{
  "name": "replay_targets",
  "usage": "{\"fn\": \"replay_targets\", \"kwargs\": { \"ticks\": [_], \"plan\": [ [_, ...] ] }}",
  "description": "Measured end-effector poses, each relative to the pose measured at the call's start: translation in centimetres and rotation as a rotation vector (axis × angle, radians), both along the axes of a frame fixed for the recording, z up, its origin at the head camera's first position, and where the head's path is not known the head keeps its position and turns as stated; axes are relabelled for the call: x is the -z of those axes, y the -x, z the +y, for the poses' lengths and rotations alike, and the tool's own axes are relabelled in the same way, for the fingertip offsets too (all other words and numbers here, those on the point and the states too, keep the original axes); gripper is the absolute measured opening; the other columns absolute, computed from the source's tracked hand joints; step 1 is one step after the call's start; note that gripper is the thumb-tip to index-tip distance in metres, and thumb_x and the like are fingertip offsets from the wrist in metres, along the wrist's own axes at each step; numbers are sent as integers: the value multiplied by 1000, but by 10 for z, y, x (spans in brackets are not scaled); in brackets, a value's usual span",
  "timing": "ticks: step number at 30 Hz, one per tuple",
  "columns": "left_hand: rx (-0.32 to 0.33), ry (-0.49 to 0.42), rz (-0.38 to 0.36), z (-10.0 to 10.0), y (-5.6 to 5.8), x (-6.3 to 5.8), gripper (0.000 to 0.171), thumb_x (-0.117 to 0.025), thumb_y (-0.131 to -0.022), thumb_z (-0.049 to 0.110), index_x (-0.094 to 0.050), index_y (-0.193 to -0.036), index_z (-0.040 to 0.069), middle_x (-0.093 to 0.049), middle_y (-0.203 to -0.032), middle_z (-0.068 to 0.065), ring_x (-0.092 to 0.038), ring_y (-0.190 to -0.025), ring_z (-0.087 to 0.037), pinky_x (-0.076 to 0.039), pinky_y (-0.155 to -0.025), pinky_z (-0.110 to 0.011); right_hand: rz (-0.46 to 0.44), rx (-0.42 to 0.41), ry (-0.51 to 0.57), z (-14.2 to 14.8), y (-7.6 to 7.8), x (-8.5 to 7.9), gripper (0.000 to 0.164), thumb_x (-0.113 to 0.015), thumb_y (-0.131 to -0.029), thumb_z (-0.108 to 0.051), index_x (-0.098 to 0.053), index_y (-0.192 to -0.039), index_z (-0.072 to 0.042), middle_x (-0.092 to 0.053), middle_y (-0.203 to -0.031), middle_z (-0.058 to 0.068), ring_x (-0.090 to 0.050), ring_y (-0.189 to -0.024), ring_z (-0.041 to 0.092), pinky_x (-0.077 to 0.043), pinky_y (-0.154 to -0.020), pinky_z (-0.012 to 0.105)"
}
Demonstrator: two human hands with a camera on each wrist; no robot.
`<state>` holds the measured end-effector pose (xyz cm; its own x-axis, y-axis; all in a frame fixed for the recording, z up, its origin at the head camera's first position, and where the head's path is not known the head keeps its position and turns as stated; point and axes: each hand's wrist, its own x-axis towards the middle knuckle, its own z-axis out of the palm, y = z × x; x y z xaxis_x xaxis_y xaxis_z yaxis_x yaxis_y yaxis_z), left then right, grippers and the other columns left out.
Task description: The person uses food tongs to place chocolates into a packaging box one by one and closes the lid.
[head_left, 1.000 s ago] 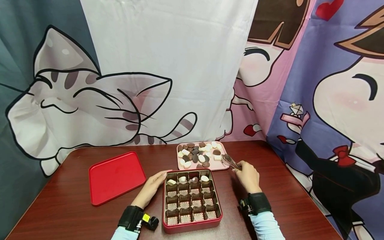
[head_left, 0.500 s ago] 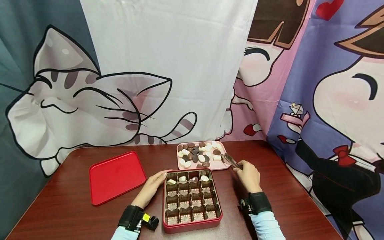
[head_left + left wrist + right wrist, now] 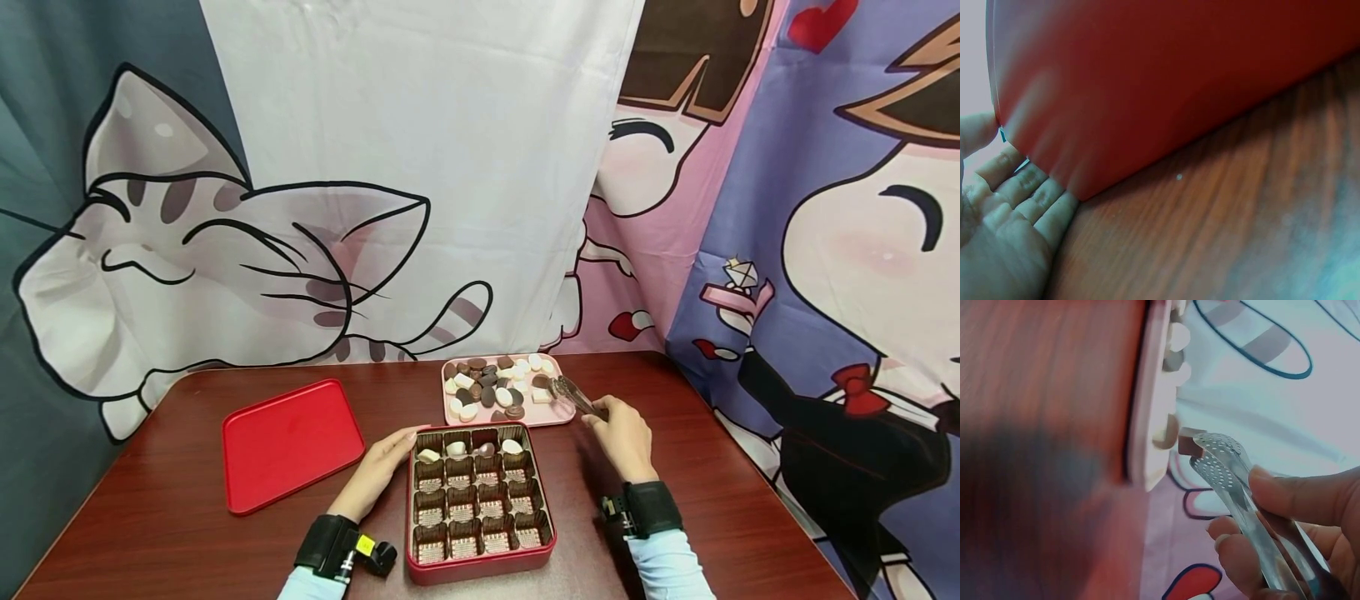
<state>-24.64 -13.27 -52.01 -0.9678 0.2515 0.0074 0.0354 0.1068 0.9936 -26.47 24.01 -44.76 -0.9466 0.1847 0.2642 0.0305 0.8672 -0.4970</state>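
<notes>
Left hand [image 3: 375,475] flat against box [image 3: 480,557] side, fingers straight. Right hand [image 3: 624,437] pinching tongs [image 3: 572,394] over pink tray [image 3: 558,417], tips closed on brown chocolate [image 3: 1189,441]. Risk: loose squeeze, piece slipping off before reaching box.

No legible text or labels anywhere.

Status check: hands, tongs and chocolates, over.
Left hand flat against red compartmented tin. Right hand grips perforated metal tongs, tips pinching brown chocolate over pink tray. Nothing blocking.
</notes>
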Motion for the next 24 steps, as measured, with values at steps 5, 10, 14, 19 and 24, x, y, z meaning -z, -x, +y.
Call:
{"fn": "replay_targets", "kwargs": {
  "ticks": [5,10,14,19,24],
  "plan": [
    [-6,11,4,0,0,0,46,-46,-98,42,-53,-136,17,-59,-134,-5,-54,-116,6,-39,-99,-13,-20,-72,96,-8,-4,-8,26,-73,-80,-28,-71,-104,-18,-74,-93,6,-67,-77,21,-46,-65,38],
    [-14,21,0,0,0,0,48,-46,-98,44,-53,-136,16,-59,-134,-4,-54,-116,7,-39,-100,-14,-65,-150,245,-20,-10,-17,24,-74,-81,-24,-70,-103,-15,-72,-80,6,-61,-58,15,-44,-59,27],
    [-13,17,-6,0,0,0,47,-46,-98,43,-53,-136,16,-59,-134,-4,-54,-115,7,-39,-100,-14,-66,-205,325,-31,-18,-25,23,-74,-80,-20,-70,-102,-13,-70,-79,8,-64,-60,22,-48,-56,26],
    [-6,17,-11,0,0,0,45,-45,-99,43,-53,-136,18,-58,-135,-4,-53,-116,8,-39,-99,-13,-66,-274,323,-43,-28,-35,23,-75,-79,-19,-70,-102,-17,-69,-78,4,-60,-56,18,-46,-54,24],
    [-8,21,-6,0,-1,0,45,-45,-99,42,-52,-136,18,-57,-137,-6,-52,-117,8,-39,-100,-14,-19,-343,242,-56,-38,-43,26,-76,-78,-20,-71,-103,-20,-70,-83,0,-54,-56,8,-43,-55,20]
  ]
}}
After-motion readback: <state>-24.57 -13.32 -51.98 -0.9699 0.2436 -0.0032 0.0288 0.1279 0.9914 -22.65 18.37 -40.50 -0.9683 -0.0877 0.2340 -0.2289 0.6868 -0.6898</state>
